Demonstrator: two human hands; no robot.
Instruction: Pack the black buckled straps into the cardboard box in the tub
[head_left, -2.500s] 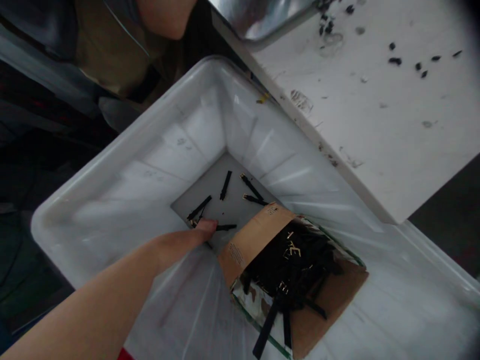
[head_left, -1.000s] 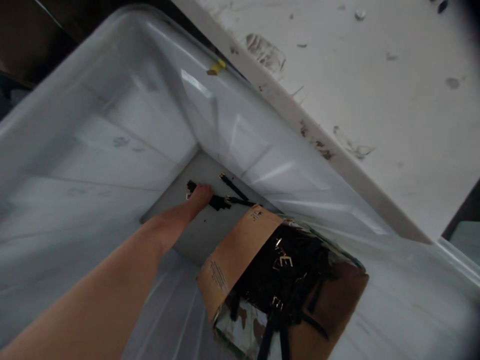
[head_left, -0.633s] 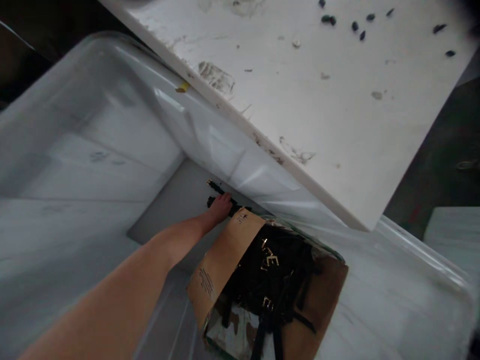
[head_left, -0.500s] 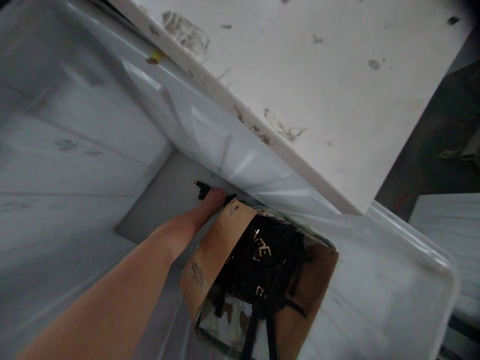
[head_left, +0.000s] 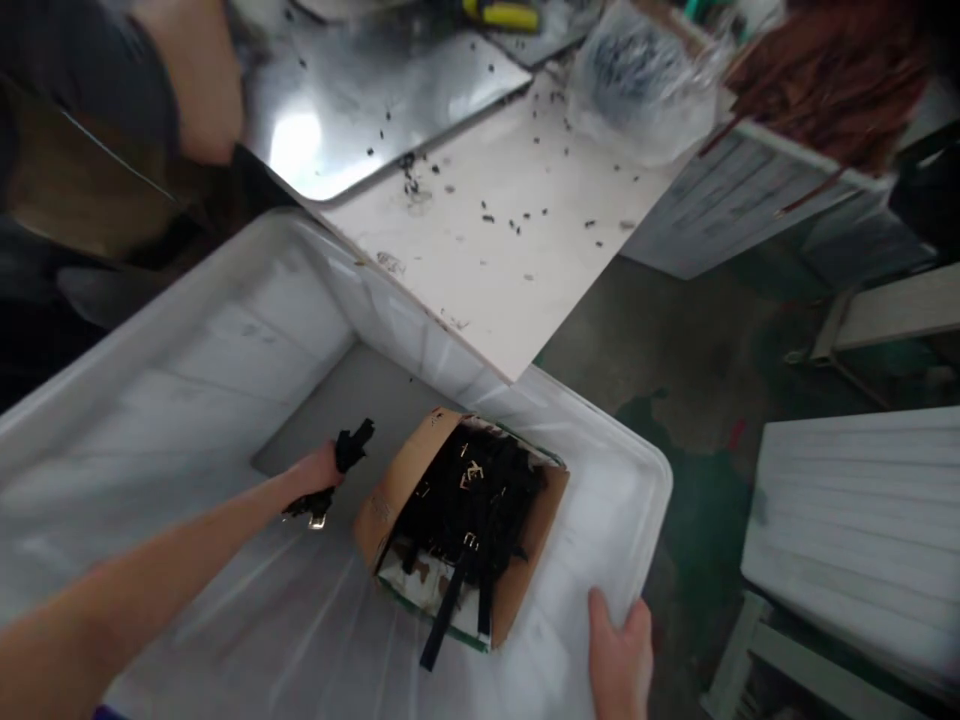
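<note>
A: Any writing you can read?

B: Small dark print on the flap of the open brown cardboard box [head_left: 390,485], centre-bottom of frame, but too blurred to read. No brand legible anywhere.

A: What've you got in your left hand [head_left: 319,470]?

B: A bunch of short black straps with gold-coloured buckles [head_left: 339,470]. Your fingers are curled tight round the bundle; black ends stick out above the fist, a buckle end hangs below it. It's left of centre, low in the frame, inside the big white translucent plastic tub [head_left: 225,330], just beside the box's left flap.

A: And the box?

B: Stuffed w/ more black straps [head_left: 469,505], gold buckles showing, two long ones drooping over the near edge.

A: Right hand [head_left: 619,660]?

B: Bottom of frame, right of centre, resting on the tub's rim, fingers together & pointing up-frame, gripping nothing but the edge.

A: Rest?

B: White worktable [head_left: 487,250] w/ black specks, upper centre; shiny metal sheet [head_left: 360,90] upper left; another person's arm at top left.
</note>
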